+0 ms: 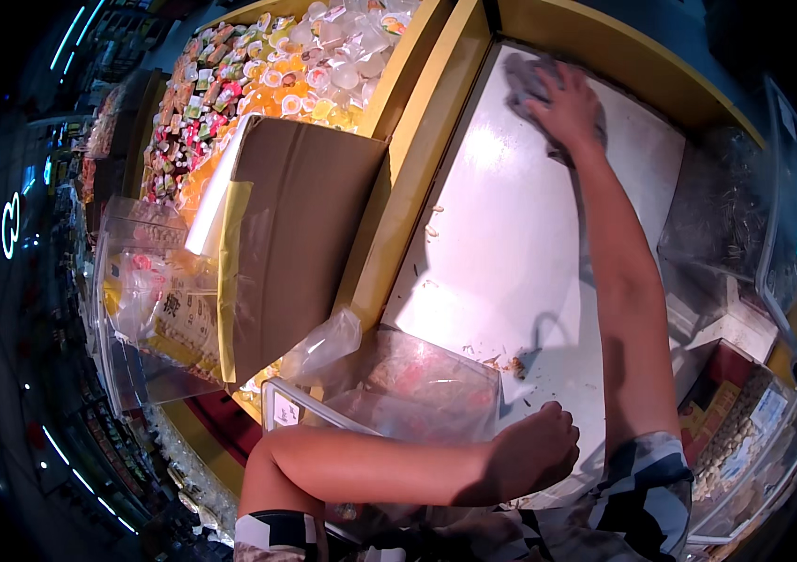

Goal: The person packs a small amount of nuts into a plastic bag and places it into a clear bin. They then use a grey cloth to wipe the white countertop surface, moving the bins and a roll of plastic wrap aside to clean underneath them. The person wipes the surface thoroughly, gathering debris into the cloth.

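At the far end of a white display-bin panel point(511, 232), my right hand point(567, 105) presses down on a crumpled grey cloth point(528, 84). Its fingers are spread over the cloth, and the arm stretches out across the panel. My left hand point(537, 449) is curled into a fist over the near end of the panel, with nothing visible in it. Brown crumbs point(511, 365) lie on the surface not far from that fist. A few pale, nut-like bits point(431, 230) are strewn along the panel's left side.
Yellow wooden walls point(433, 126) border the panel. On the left, a cardboard box point(300, 239) rests on a bin of jelly cups point(293, 84). Clear plastic bins point(426, 393) stand at the near left. More clear bins point(750, 449), holding packaged goods, line the right.
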